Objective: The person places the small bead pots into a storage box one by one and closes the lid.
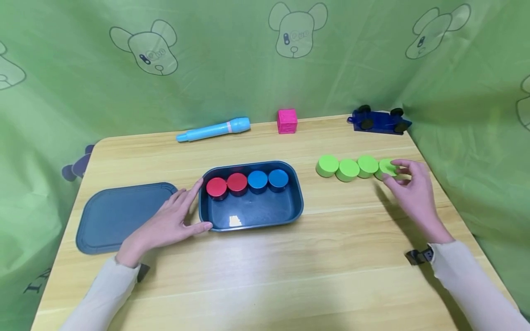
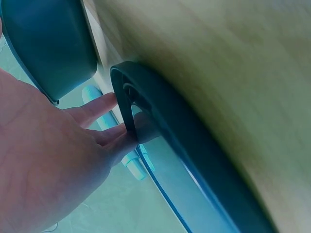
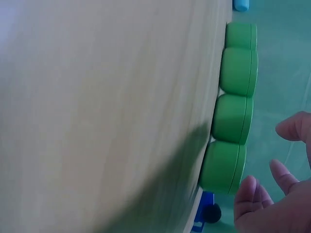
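A dark blue box [image 1: 252,216] holds two red discs [image 1: 237,184] and two blue discs [image 1: 257,181] along its far side. My left hand [image 1: 169,220] touches the box's left end, fingers along the rim and thumb at the near corner. Some of its fingers lie beside the edge of the flat blue lid [image 1: 124,216], also seen in the left wrist view. My right hand [image 1: 411,191] hovers at the rightmost green disc [image 1: 386,168], thumb and fingers spread around it. In the right wrist view, several green discs [image 3: 236,72] form a touching row; the fingers appear apart from the end one.
Along the table's back edge lie a light blue pen-like stick [image 1: 213,130], a pink cube [image 1: 287,121] and a dark blue toy car [image 1: 378,120] on its side. A green curtain [image 1: 232,59] hangs behind and around the wooden table [image 1: 265,285].
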The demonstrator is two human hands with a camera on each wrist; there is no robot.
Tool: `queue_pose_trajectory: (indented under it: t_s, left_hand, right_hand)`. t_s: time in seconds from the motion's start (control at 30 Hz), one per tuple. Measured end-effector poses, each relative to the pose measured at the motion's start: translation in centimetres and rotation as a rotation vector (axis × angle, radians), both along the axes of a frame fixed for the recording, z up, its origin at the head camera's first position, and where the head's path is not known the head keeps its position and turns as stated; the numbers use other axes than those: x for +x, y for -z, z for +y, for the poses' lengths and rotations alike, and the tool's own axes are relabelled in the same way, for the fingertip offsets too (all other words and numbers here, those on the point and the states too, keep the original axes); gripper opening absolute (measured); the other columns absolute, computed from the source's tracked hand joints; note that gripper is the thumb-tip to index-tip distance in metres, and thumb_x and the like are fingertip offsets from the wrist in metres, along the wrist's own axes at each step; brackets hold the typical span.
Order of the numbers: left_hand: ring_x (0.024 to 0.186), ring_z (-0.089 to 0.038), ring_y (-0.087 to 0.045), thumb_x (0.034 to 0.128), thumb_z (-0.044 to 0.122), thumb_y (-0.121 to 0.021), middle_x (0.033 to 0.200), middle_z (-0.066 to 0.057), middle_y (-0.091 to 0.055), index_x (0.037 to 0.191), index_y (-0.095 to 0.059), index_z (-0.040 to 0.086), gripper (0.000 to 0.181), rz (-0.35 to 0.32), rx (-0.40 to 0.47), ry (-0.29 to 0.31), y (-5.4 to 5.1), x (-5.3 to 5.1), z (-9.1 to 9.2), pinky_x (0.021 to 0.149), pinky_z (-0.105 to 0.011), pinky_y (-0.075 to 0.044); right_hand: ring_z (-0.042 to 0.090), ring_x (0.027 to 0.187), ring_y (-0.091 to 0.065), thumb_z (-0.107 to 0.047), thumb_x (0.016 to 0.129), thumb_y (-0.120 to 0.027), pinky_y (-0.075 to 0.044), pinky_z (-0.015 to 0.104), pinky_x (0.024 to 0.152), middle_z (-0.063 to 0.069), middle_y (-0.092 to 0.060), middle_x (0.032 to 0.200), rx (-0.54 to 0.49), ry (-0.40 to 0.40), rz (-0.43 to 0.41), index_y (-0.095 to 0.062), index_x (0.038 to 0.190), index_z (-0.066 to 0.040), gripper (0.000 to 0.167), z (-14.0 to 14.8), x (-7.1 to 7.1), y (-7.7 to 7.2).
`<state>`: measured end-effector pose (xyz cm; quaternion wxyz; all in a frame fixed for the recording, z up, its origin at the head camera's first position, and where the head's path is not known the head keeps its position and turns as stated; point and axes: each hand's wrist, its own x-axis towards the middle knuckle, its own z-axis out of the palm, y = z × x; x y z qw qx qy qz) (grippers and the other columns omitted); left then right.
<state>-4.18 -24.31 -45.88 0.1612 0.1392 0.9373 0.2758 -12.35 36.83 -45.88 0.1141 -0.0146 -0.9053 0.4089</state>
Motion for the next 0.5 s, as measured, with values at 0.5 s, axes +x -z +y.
queue_pose_trajectory:
  t_s: [0.5]
  left_hand:
    - [0.161,-0.055,-0.012,0.097,0.076,-0.065,0.179,-0.019,-0.02,0.175,0.005,0.044,0.11,-0.006,0.002,0.004,-0.3,0.0,0.1,0.119,-0.082,-0.017]
  right_hand:
    - [0.043,0.121,-0.051,-0.012,0.101,-0.077,-0.045,0.002,0.08,0.037,-0.04,0.151,0.018,-0.052,-0.154,-0.041,0.155,0.018,0.072,2.5,-2.1,0.5]
